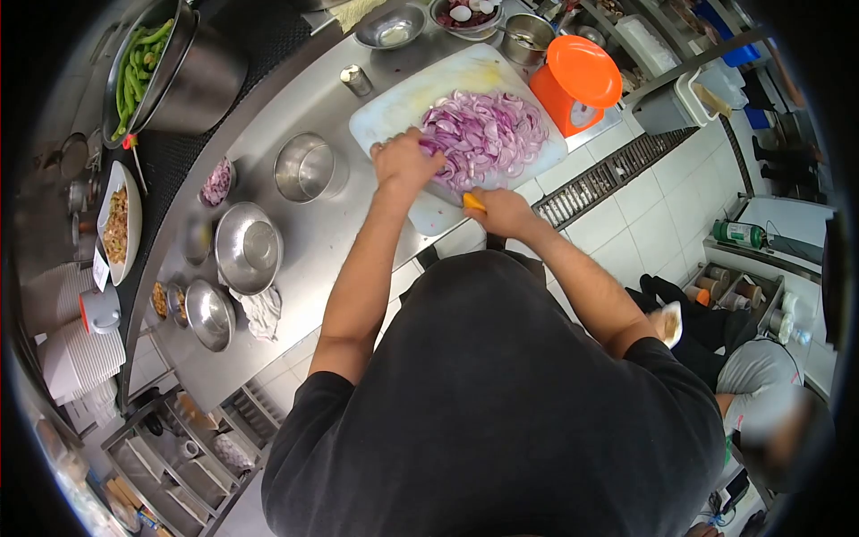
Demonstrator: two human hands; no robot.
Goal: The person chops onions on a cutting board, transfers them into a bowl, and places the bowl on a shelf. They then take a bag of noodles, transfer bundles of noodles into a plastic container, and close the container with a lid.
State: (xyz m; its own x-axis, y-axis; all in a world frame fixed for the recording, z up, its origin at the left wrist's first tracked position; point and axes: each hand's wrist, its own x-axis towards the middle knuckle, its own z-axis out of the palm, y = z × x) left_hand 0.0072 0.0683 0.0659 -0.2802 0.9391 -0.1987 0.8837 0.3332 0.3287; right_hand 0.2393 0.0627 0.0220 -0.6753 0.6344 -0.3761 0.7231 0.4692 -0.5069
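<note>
A heap of sliced red onion [488,134] covers much of a white cutting board [385,116] on the steel counter. At the heap's near left edge, my left hand [405,163] curls its fingers around a piece of red onion, mostly hidden under them. My right hand [503,215] grips the yellow handle of a knife [473,202] at the board's near edge. The knife's blade reaches toward my left hand, low beside the slices. Part of the blade is hard to make out.
An orange kitchen scale [573,85] stands right of the board. Metal bowls [249,249] and a steel pot [306,167] sit to the left, near a white cloth [259,313]. Beyond the board is a bowl with onions [465,16]. Another person [761,380] is at the lower right.
</note>
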